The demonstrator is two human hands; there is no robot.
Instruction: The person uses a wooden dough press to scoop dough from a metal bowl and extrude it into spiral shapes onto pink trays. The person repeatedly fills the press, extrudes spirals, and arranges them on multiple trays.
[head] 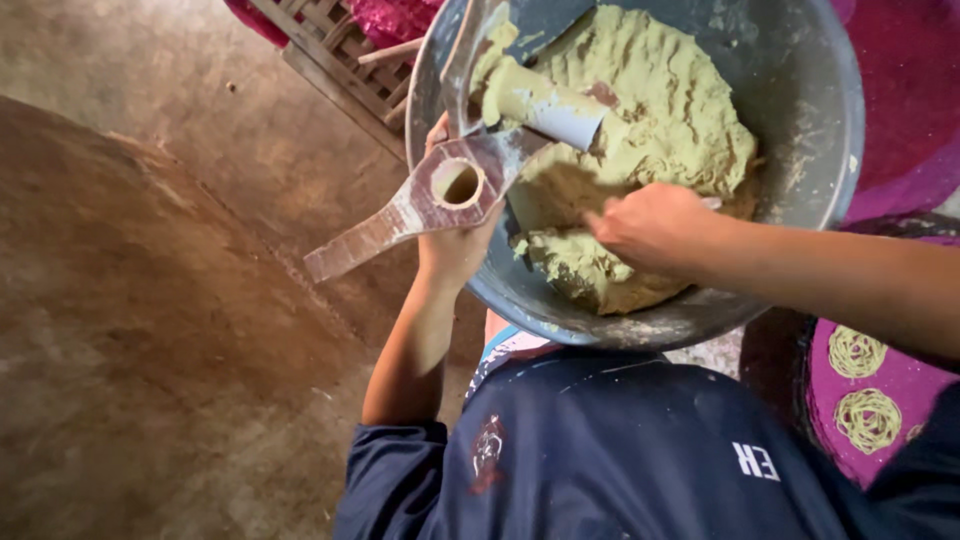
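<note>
Dough (640,120) fills the grey basin (810,150); right hand (650,225), fingers curled, digs into it, while left hand (455,245) grips a flat tool (420,205) at the basin's near-left rim.

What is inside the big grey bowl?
The grey bowl holds a large mound of yellow-green dough, with a dough-smeared white tube lying in it. The right hand presses into the dough, covering the part beneath; the bowl's bottom is hidden.
</note>
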